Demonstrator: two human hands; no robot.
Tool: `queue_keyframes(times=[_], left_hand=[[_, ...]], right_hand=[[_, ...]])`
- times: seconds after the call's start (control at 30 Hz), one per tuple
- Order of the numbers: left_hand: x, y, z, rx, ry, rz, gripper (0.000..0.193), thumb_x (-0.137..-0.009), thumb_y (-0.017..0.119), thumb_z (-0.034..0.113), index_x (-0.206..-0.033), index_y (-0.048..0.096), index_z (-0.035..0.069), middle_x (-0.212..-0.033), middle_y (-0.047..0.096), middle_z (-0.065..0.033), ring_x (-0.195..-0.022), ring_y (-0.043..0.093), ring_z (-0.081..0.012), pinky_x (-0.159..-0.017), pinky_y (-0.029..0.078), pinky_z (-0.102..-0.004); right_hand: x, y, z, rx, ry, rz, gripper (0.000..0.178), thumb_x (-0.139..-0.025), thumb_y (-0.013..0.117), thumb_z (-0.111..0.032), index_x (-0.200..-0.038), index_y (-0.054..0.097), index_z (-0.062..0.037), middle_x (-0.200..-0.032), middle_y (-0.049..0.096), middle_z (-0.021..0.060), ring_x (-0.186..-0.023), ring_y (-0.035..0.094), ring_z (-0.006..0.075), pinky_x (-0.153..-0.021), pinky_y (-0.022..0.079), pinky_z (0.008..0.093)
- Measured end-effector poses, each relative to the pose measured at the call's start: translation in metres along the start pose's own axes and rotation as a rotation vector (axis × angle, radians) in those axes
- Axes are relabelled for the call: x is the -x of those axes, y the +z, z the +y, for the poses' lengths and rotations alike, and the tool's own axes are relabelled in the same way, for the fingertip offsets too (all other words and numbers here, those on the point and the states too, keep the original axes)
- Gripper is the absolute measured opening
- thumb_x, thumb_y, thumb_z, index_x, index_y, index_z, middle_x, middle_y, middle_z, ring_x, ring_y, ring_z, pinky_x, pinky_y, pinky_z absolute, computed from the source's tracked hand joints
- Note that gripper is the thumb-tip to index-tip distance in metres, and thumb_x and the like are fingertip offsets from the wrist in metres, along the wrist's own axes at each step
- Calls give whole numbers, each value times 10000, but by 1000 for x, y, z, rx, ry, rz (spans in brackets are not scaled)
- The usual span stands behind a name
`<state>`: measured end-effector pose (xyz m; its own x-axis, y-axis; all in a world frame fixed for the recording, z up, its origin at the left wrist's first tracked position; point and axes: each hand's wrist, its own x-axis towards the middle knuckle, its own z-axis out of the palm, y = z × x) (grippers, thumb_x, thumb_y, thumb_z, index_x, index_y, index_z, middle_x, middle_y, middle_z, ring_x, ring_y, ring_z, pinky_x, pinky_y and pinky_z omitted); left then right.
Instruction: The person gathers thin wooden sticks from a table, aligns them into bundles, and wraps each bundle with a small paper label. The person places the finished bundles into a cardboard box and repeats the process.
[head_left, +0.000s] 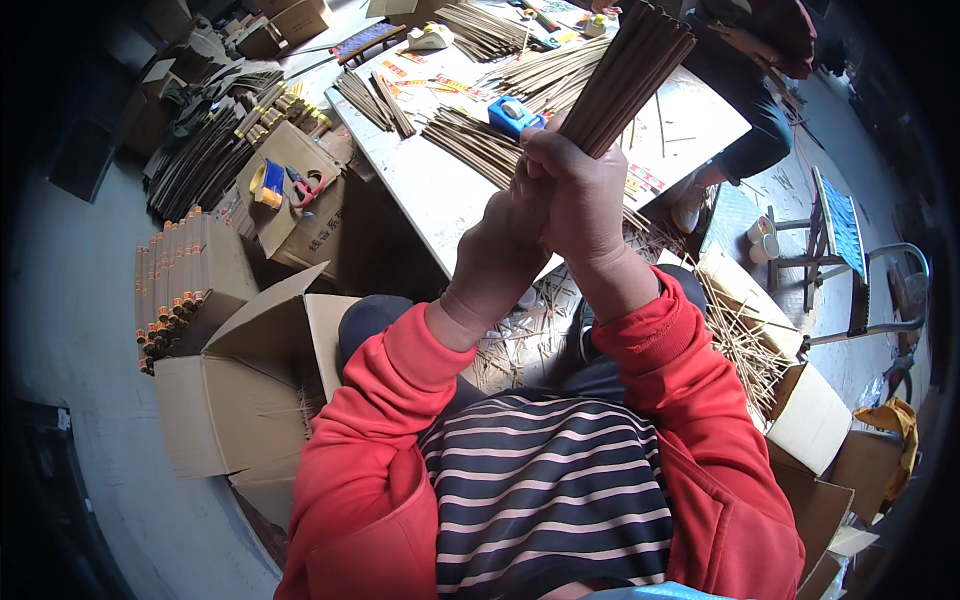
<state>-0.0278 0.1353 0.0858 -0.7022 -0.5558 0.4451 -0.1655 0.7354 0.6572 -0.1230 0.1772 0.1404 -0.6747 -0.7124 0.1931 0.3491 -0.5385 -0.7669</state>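
Observation:
Both hands grip a thick bundle of brown incense sticks [630, 75], held up at a tilt over the near edge of the white table [395, 175]. My right hand [588, 195] is wrapped round the bundle, thumb across its near side. Just below and to the left, my left hand [502, 240] closes round the lower part, which the hands mostly hide. Beyond them, a blue tape dispenser [513, 116] stands among loose piles of incense sticks [468, 143] on the table.
Left are an open cardboard box [225, 410], stacked labelled bundles [170, 285] and red-handled scissors [305, 187] on a carton. To the right, loose thin sticks [745, 355] fill a box near a blue-seated folding chair [840, 225]. Another person [750, 95] is across the table.

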Motion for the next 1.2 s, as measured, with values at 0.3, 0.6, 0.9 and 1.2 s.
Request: queue_keyframes(times=[0.3,0.6,0.9,1.2], left_hand=[[2,5,-36,339,-317,-86,367,-730,617,73,-1050,447,18,-810,589,-135,-723,614,-268,-667,480,-332],[-17,-28,-62,807,-729,-71,302,-721,570,-19,-980,415,9,-596,465,-19,-422,469,-92,-374,398,-229],[-17,-24,-80,855,-812,-149,316,-726,587,0,-1003,435,0,-615,472,-17,-442,474,-84,-385,406,-228],[-17,-20,-81,901,-833,-153,299,-729,593,-3,-990,447,2,-623,484,-18,-442,480,-86,-387,405,-232]], right_hand=[[-25,-11,31,68,101,-118,217,-774,666,-198,-773,531,-29,-646,544,58,-517,533,147,-487,453,271],[-152,-192,63,1384,144,48,400,-786,644,-362,-934,625,9,-812,640,164,-848,622,274,-736,473,353],[-157,-200,96,1793,291,-8,330,-734,692,-297,-871,603,-10,-839,636,180,-814,613,297,-706,468,365],[-163,-207,99,1532,62,-40,221,-744,691,-179,-823,627,18,-738,635,155,-685,610,210,-650,472,326]])
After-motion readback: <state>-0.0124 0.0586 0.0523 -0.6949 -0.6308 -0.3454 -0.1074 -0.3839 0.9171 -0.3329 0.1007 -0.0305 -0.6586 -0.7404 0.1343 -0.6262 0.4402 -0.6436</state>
